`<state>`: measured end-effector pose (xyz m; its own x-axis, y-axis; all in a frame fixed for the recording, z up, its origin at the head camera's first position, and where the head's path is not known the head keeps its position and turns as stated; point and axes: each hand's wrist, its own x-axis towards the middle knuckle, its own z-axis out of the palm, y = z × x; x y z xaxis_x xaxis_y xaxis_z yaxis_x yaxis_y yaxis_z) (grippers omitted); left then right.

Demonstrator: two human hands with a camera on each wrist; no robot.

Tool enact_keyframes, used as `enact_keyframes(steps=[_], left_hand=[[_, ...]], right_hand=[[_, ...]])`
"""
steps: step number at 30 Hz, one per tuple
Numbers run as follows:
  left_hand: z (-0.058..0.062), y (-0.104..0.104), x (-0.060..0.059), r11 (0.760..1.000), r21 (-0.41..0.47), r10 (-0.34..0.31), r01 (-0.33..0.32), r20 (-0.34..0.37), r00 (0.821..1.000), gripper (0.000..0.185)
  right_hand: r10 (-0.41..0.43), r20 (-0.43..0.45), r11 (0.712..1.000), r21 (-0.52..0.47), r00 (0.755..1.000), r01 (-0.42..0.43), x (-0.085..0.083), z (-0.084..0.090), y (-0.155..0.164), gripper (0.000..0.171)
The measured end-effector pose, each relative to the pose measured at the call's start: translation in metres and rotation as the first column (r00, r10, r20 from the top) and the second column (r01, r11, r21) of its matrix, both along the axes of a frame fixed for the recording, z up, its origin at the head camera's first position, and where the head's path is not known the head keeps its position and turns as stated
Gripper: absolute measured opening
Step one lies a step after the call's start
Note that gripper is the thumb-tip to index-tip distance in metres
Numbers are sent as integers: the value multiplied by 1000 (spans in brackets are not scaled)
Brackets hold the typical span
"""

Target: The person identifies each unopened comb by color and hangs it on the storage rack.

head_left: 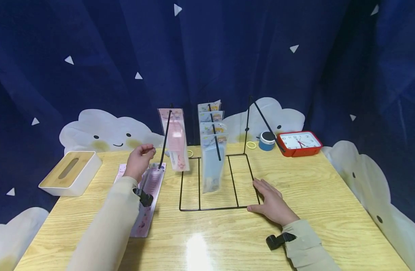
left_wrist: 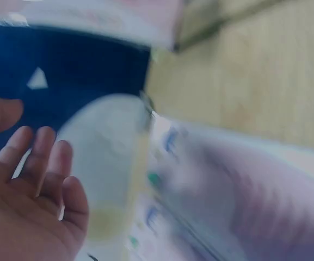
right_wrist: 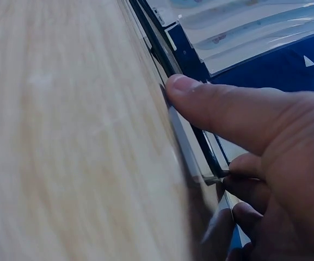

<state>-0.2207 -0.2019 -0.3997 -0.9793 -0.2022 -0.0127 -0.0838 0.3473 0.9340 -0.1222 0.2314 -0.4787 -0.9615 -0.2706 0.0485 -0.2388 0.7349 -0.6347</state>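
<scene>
My left hand (head_left: 139, 162) hovers left of the wire rack with its fingers loosely bent and nothing in them. It is close to a pink comb in a clear packet (head_left: 176, 139), which hangs on the rack's left hook (head_left: 165, 139). Under the left forearm lie pink-purple comb packets (head_left: 147, 214), partly hidden by the arm. In the left wrist view, packets (left_wrist: 244, 190) appear blurred beside the open palm. My right hand (head_left: 271, 203) rests at the near right corner of the black wire rack (head_left: 217, 208), its thumb on the front bar and fingers by the side bar.
Several blue comb packets (head_left: 212, 165) hang on the middle hook; the right hook (head_left: 266, 122) carries nothing. A tissue box (head_left: 70, 173) stands at left. Behind the rack at right are a yellow ring (head_left: 251, 145), a blue jar (head_left: 266, 142) and a red clock (head_left: 300, 144).
</scene>
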Motion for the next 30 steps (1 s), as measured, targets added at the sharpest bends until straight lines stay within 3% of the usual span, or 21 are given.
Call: enact_keyframes(steps=[5,7,11,15,26,30], left_hand=[[-25,-17,0,972,-217,-68,95,125,990,48],[-31,-21,0,956,-257,-103,139,151,983,50],[-36,-23,2,942,-262,-155,207,207,966,53],[-43,-20,2,947,-210,-185,243,264,947,61],[-59,-13,1,905,-352,-164,239,229,960,77],[-63,-10,4,881,-405,-160,244,230,960,61]], right_hand=[[-1,9,1000,-5,1000,1,-1,-2,0,94],[-1,14,1000,-12,1000,1,-2,-3,-1,94],[-3,15,1000,-16,1000,3,-2,-4,-1,94],[-3,12,1000,-13,1000,3,-1,-2,1,95],[-3,6,1000,-5,1000,3,-3,-5,2,95],[-4,14,1000,-8,1000,4,-3,-6,3,95]])
